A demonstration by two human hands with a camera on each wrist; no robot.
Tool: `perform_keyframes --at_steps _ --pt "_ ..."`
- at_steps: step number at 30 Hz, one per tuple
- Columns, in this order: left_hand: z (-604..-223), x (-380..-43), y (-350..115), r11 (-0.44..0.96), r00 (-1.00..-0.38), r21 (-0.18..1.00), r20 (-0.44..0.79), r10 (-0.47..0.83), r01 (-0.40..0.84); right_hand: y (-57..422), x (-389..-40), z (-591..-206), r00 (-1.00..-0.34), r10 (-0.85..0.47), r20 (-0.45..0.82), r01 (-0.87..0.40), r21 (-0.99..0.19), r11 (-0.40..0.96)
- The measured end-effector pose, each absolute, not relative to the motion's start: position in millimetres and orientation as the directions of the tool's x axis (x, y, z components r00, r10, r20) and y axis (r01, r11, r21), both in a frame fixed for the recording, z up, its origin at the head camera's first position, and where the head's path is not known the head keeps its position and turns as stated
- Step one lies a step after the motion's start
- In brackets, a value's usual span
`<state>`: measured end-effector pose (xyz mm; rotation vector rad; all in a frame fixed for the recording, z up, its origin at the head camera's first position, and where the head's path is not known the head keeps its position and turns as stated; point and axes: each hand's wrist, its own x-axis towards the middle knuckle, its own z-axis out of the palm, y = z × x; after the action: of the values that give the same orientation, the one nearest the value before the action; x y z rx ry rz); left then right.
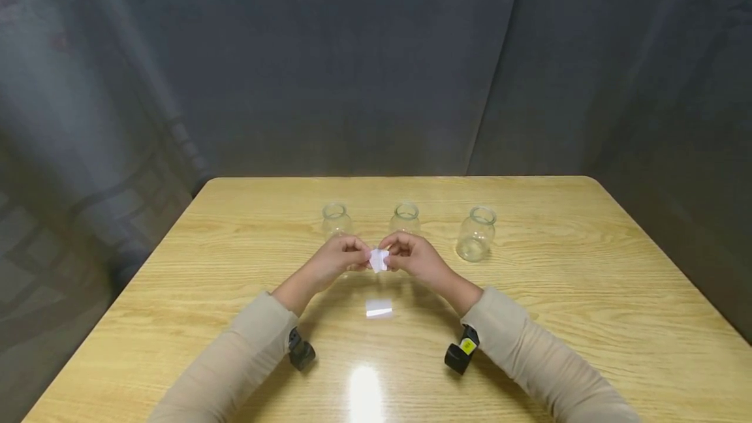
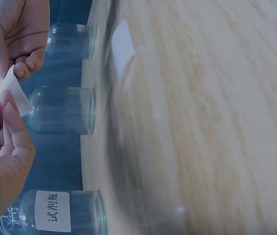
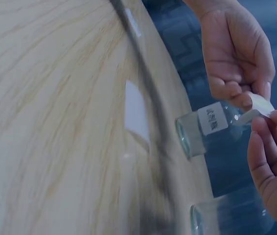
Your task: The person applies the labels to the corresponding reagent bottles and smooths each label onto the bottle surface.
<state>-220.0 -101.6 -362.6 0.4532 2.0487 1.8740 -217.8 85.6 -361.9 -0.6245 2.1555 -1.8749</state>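
Both hands meet at the middle of the table over a small white paper label [image 1: 378, 260]. My left hand [image 1: 337, 261] pinches its left side between thumb and fingers. On the other side, my right hand [image 1: 416, 257] pinches it the same way. Seen from the right wrist, the label [image 3: 261, 104] is bent, with two flaps standing apart. Behind the hands stand three clear glass jars: a left jar [image 1: 336, 212], a middle jar [image 1: 405, 213] and a right jar [image 1: 476, 235]. The left jar [image 2: 80, 211] bears a white label printed with Chinese characters; the hands partly hide it in the head view.
A flat white piece of paper [image 1: 378, 308] lies on the wooden table [image 1: 235, 247] between the forearms. Black wrist cameras [image 1: 301, 351] hang below both cuffs. A dark curtain [image 1: 352, 70] hangs behind the table's far edge.
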Motion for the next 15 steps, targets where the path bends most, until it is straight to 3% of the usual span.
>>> perform_keyframes --at_steps 6,15 --pt "-365.4 -219.1 -104.9 0.115 -0.909 0.993 -0.078 0.409 -0.033 91.0 -217.6 -361.9 -0.883 -0.46 0.096 -0.189 -0.969 0.16" --pt "-358.9 -215.5 -110.0 0.123 -0.917 0.991 -0.094 0.387 -0.049 95.4 -219.9 -360.0 -0.85 -0.516 0.111 -0.209 -0.968 0.137"
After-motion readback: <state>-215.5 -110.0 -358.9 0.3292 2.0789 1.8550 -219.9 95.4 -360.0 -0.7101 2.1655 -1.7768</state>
